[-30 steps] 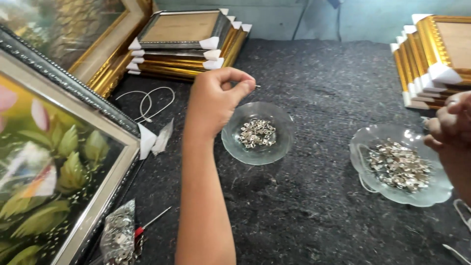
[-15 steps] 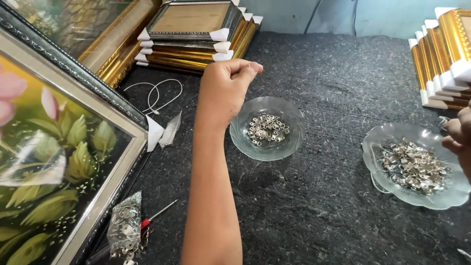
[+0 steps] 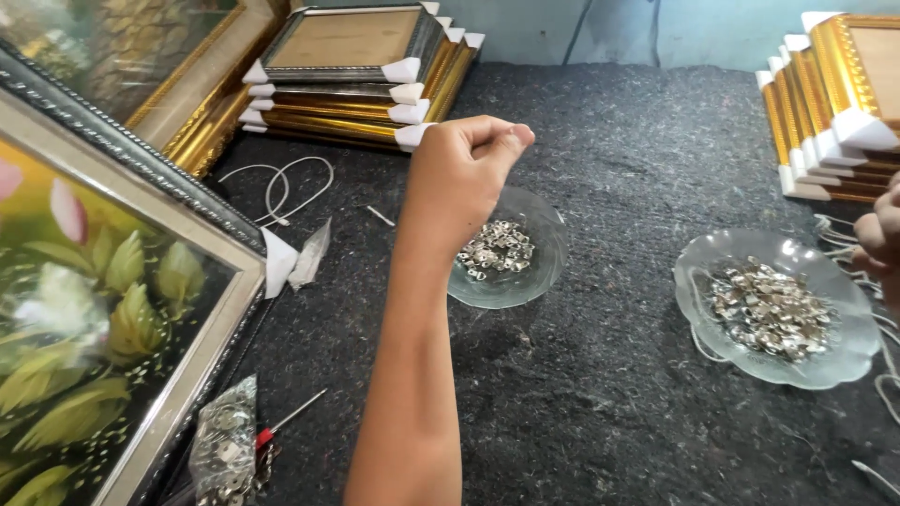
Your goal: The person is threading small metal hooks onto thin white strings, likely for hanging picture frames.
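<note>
My left hand [image 3: 461,173] is raised above a small round glass bowl [image 3: 544,272] that holds small silvery metal hangers. Its thumb and fingers are pinched together; I see nothing between them. My left forearm runs up from the bottom edge and hides the bowl's left side. My right hand [image 3: 881,239] shows only partly at the right edge, fingers curled, just above a wavy-rimmed glass dish [image 3: 694,272] with more metal pieces. Whether it holds anything is hidden.
A large silver-framed flower painting [image 3: 103,309] lies at the left. Gold frames with white corner guards are stacked at the back [image 3: 347,75] and the right [image 3: 834,103]. White cords [image 3: 281,187], a bag of metal parts [image 3: 225,450] and a red-handled tool [image 3: 281,426] lie on the dark felt.
My left hand stays pinched above the small bowl, its arm drifting slightly right. My right hand has slid toward the right edge, farther out of view.
</note>
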